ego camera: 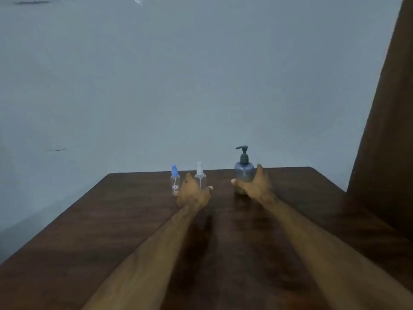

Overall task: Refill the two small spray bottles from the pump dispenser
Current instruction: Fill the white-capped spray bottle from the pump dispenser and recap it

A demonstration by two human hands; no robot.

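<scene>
Three bottles stand upright in a row near the far edge of a dark wooden surface (111, 220), all capped. Leftmost: small clear spray bottle with a blue cap (175, 183), a small label low on its body. Just right of it: small clear spray bottle with a white cap (200, 178). Further right, apart from the pair: grey pump dispenser (243, 169), dark pump head, spout pointing left.

Both bare forearms reach forward from the near edge. Left hand (193, 193) sits in front of and between the two spray bottles, covering the lower part of the white-capped one; fingers relaxed and slightly spread, thumb out to the right. Contact with either bottle cannot be told; it grips nothing visible.

Right hand (257, 185) is at the dispenser's lower body, thumb lying across the front of it and fingers rising along its right side, apart. Whether the fingers wrap behind the bottle cannot be told.

Pale blue-grey wall (156, 86) behind the surface. Dark brown curtain or panel (388, 108) at right edge.
</scene>
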